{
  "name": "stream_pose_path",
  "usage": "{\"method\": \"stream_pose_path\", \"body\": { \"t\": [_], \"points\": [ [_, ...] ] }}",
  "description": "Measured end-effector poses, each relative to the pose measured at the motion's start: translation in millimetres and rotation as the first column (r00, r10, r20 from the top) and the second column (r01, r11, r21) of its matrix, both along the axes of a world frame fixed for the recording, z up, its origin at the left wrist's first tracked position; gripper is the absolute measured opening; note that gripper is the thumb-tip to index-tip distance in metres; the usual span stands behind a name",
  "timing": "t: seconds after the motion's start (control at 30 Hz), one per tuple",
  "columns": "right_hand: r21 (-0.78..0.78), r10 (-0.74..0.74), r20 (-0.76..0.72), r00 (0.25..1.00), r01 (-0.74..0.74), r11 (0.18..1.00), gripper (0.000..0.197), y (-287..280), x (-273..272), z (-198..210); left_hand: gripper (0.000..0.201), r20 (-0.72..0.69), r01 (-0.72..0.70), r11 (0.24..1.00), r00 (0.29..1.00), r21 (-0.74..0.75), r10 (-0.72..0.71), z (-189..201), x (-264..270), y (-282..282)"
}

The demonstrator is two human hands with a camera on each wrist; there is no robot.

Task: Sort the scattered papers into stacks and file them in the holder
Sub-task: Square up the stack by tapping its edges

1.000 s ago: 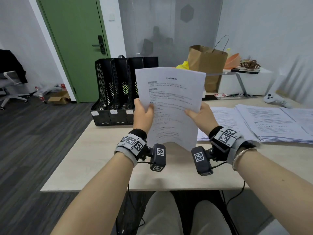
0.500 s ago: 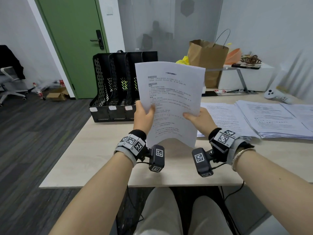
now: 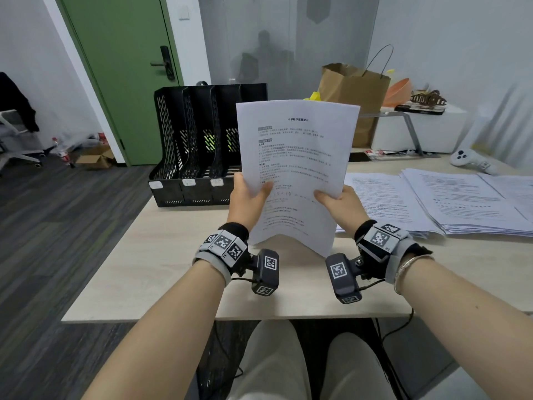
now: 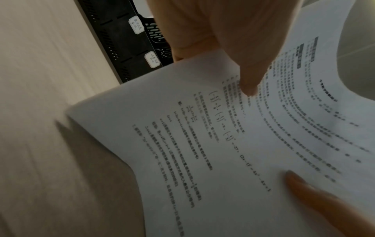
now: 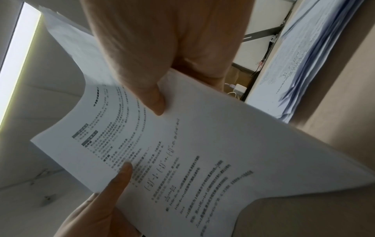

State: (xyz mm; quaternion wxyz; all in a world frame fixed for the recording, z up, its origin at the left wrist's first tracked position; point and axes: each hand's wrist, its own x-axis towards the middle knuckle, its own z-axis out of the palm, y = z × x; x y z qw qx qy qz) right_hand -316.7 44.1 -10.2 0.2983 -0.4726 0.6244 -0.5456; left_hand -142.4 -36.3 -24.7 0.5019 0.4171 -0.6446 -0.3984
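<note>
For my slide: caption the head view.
Both hands hold a sheet upright before the holder.

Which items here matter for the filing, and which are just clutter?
Job: held paper, pinched by left hand and right hand; paper stacks on the desk; black file holder.

Clutter: brown paper bag; white controller; cardboard box.

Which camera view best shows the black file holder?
The head view: the whole file holder stands on the desk. The left wrist view catches only its labelled base; the right wrist view shows none of it.
</note>
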Motion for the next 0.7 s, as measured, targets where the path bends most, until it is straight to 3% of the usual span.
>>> {"method": "stream_pose_path", "body": {
  "t": [0.13,0.23,0.37,0.53,0.7],
  "points": [
    [0.004,-0.014,0.021,1.000,0.014,1.000,0.011,-0.5,-3.5,3.3,0.036,0.012,0.015,0.999,1.000,0.034,-0.016,3.7,0.6,-6.6],
    [0.023,-0.054,0.033,0.998,0.053,0.998,0.020,-2.1,-7.5,9.3,0.026,0.042,0.046,0.998,0.998,0.049,-0.048,7.4,-2.8,-10.4],
    [0.029,-0.123,0.020,0.992,0.123,0.992,0.028,-2.4,-20.5,20.9,0.028,0.078,0.079,0.995,0.993,0.062,-0.084,18.0,-9.3,-15.3],
    [0.066,-0.177,0.085,0.981,0.171,0.983,0.026,-0.3,-33.7,25.3,0.032,0.161,0.312,0.940,0.929,0.140,-0.332,36.1,-10.6,-5.3],
    [0.087,-0.208,0.128,0.970,0.198,0.976,0.024,0.8,-43.3,21.9,0.036,0.169,0.366,0.883,0.889,0.293,-0.425,42.9,-5.8,0.1]
  ]
}}
